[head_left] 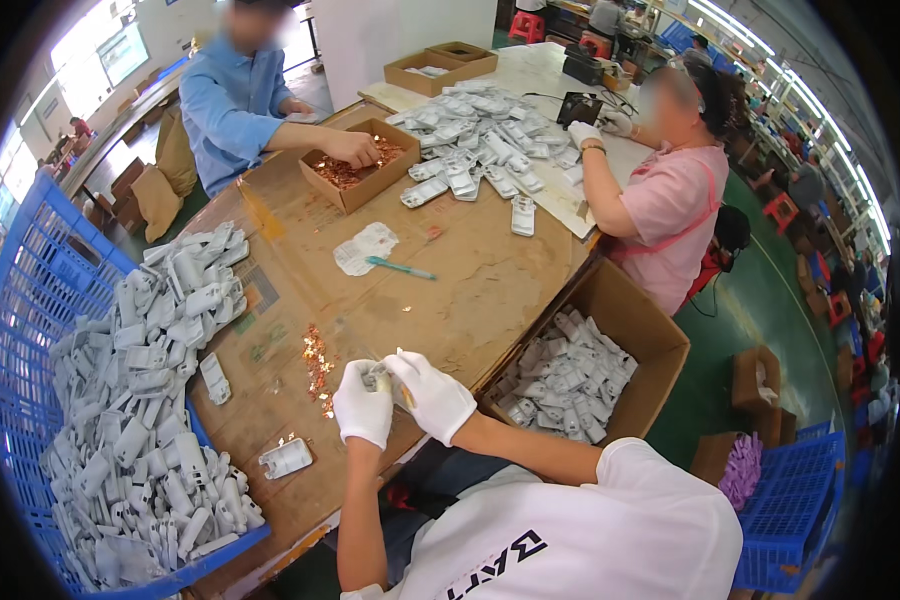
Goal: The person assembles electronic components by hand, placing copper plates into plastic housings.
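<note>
My left hand (363, 408), in a white glove, is closed round a small pale plastic shell (379, 379), mostly hidden by the fingers. Against it presses my right hand (428, 398), also gloved, its fingers pinched together; what they hold is too small to make out. Just left of my hands a strip of small copper-coloured metal pieces (317, 365) lies scattered on the cardboard-covered table (450, 290). One loose white plastic shell (286, 458) rests near the table's front edge, and a second shell (214, 379) lies farther left.
A blue crate (30, 330) heaped with white shells stands at left. An open carton (645, 345) of shells sits at right, below the table edge. Across the table, two people work beside a box of copper pieces (345, 198) and a shell pile (490, 130). A teal pen (402, 268) lies mid-table.
</note>
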